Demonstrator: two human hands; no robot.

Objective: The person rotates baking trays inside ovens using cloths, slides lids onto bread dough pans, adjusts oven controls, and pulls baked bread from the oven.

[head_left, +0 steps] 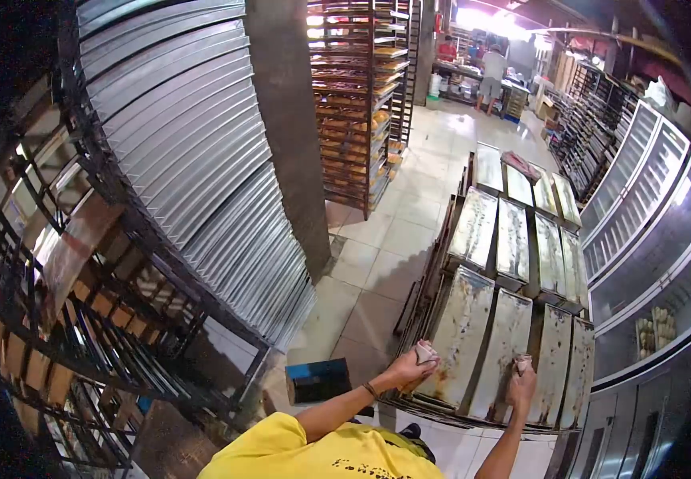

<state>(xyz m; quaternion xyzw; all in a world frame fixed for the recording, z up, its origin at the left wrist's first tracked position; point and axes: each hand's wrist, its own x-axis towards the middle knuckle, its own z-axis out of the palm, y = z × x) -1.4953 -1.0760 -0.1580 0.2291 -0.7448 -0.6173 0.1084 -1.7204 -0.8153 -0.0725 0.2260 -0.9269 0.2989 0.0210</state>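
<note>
Low in the view, my left hand (412, 370) is closed around a small pinkish-white wad that looks like folded cloth (425, 353). It is above the near left corner of a long, stained metal pan (461, 339). My right hand (521, 389) grips a similar pale cloth wad (523, 362), over the near part of the neighbouring long pan (507, 335). Several more such pans lie side by side in rows, with brown marks on their tops. A crumpled pink cloth (521, 167) lies on the far pans.
Corrugated metal sheets or trays (194, 144) stack up on the left beside a dark rack. Beyond them stands a tall rack of bread trays (353, 104). Glass-fronted cabinets (657, 223) line the right. A blue-black box (317, 381) is on the tiled floor. People (492, 72) stand at the back.
</note>
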